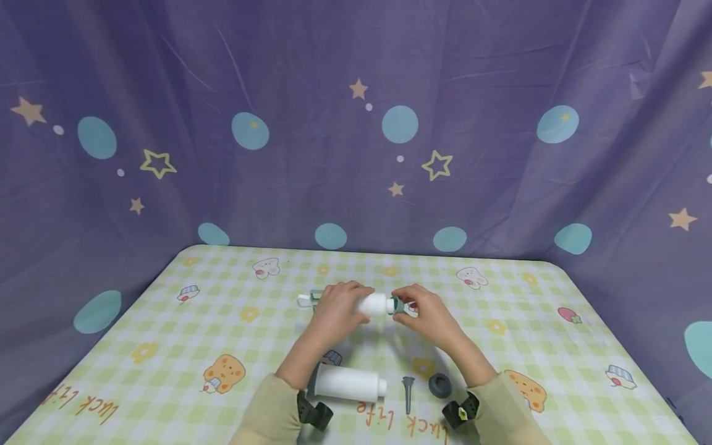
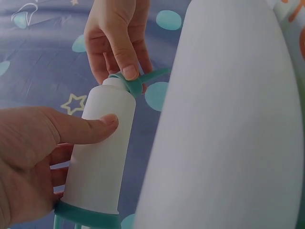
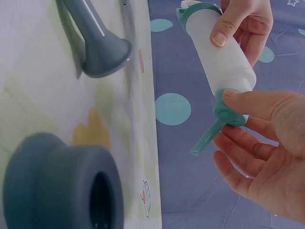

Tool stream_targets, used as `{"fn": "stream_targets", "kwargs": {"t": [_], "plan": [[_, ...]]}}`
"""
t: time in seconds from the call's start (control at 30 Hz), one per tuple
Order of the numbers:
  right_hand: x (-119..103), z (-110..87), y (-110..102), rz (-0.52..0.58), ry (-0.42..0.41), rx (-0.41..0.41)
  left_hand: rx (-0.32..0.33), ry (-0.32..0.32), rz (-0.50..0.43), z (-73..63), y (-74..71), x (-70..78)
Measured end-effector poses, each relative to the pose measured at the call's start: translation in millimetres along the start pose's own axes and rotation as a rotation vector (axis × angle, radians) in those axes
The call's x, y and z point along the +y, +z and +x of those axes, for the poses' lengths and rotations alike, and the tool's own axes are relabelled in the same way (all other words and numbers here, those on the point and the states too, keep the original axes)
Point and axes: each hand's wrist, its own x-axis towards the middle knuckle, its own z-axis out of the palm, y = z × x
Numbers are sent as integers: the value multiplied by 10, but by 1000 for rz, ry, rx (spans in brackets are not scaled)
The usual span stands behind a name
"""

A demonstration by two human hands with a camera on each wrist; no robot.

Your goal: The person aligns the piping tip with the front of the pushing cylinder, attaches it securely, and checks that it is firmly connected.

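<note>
The left hand (image 1: 340, 309) grips the bottle (image 2: 102, 157), thumb against its side; the right hand (image 1: 427, 314) pinches the green cap (image 3: 223, 111) at its neck, lower fingers loosely bent.

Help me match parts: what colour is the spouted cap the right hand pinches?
Teal; the spouted cap shows best in the right wrist view.

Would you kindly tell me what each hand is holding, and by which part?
Left hand: teal-trimmed white bottle, round its body. Right hand: teal spouted cap, by its sides.
</note>
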Motion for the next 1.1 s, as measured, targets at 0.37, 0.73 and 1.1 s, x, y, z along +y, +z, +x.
{"fn": "stream_targets", "kwargs": {"t": [0.37,0.73,1.1], "plan": [[-53,-13,-18,13,-57,24,11,2,45,6,-9,42],[-73,-12,-27,17,-96,99,27,10,53,22,-11,62],[-29,19,-26,21,-183,173,25,-7,44,33,-30,87]]}}
